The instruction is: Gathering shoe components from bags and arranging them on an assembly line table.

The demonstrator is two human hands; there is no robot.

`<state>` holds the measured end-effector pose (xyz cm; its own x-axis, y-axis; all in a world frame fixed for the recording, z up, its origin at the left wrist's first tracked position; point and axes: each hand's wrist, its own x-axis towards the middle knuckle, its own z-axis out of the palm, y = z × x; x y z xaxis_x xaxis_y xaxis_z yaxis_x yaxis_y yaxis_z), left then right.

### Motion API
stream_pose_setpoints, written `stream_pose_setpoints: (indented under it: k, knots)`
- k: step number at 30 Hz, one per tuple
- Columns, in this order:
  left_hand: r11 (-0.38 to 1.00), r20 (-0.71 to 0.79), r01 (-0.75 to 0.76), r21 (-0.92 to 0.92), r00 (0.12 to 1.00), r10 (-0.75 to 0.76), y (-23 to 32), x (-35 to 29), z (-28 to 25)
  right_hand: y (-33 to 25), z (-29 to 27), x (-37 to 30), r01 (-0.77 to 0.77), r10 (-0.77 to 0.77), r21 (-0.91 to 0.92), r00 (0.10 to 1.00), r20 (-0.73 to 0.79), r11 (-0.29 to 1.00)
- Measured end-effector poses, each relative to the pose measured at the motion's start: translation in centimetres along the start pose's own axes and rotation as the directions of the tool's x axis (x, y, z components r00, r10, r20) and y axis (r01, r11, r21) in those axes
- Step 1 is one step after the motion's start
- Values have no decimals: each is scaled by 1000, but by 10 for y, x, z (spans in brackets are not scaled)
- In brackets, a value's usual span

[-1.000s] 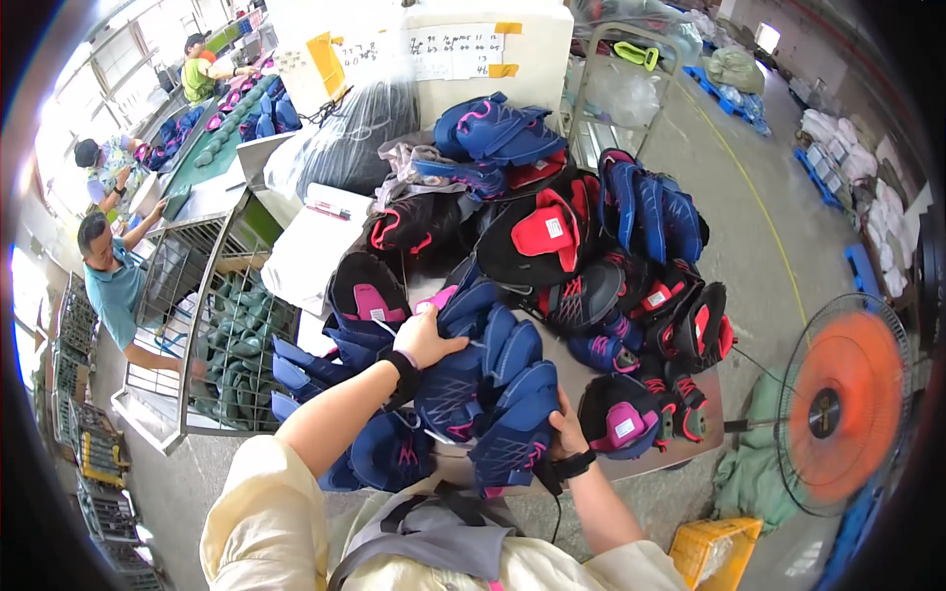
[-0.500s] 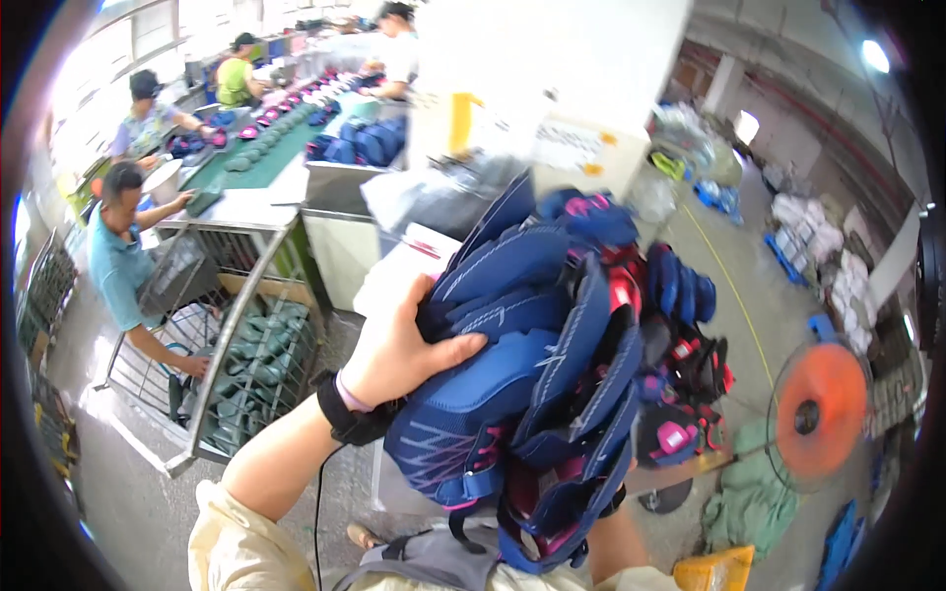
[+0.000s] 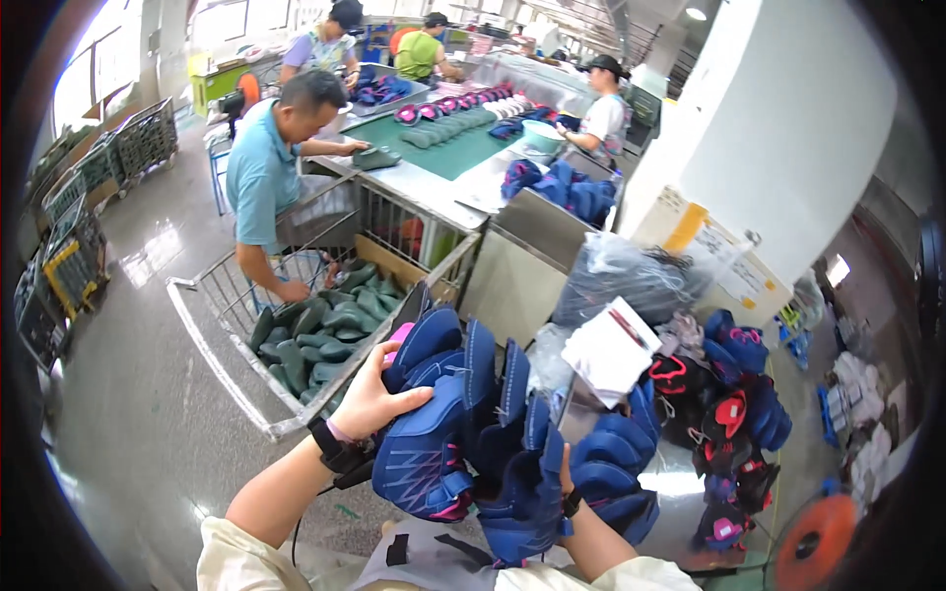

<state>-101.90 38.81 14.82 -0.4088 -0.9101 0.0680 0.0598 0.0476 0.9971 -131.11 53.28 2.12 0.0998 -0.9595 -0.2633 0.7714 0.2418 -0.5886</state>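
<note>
A bunch of navy blue shoe uppers (image 3: 419, 448) with pale zigzag stitching and pink lining is held up in front of my body between both hands. My left hand (image 3: 379, 399) grips its left side, the thumb lying over the nearest upper and the fingers behind. At the right end, my right hand (image 3: 568, 475) presses against the bunch; most of that hand is hidden by the uppers. More blue shoe uppers (image 3: 616, 453) lie close beside my right hand on the metal table (image 3: 670, 512).
Black and red uppers (image 3: 724, 419) are heaped at the right, near an orange fan (image 3: 813, 542). White papers (image 3: 611, 350) with a red pen lie ahead. A wire cart (image 3: 217, 384) of green shoe lasts (image 3: 330, 335) stands left; a co-worker (image 3: 261, 187) reaches into it.
My view has swung left, bringing the cart and the long work table nearer the middle. The bunch of uppers is lower in view, still between both hands.
</note>
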Motion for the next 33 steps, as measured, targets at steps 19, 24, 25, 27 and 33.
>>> stream_pose_setpoints:
  k: [19,24,25,27,33]
  knots:
    - [949,260,-310,-50,914,312,-21,278,-6,-123,65,155,280,-301,-287,953,-32,916]
    - [967,342,-80,-244,926,162,-47,361,10,-180,69,203,179,-233,-343,965,-121,922]
    - [966,365,-67,-250,918,158,-52,374,14,-189,67,210,186,-244,-365,962,-121,912]
    - [954,404,-40,-298,900,164,-50,409,19,-212,65,232,202,-267,-407,957,-109,891]
    - [921,352,-182,-344,885,306,-71,514,42,-278,62,293,137,-331,-567,908,-256,813]
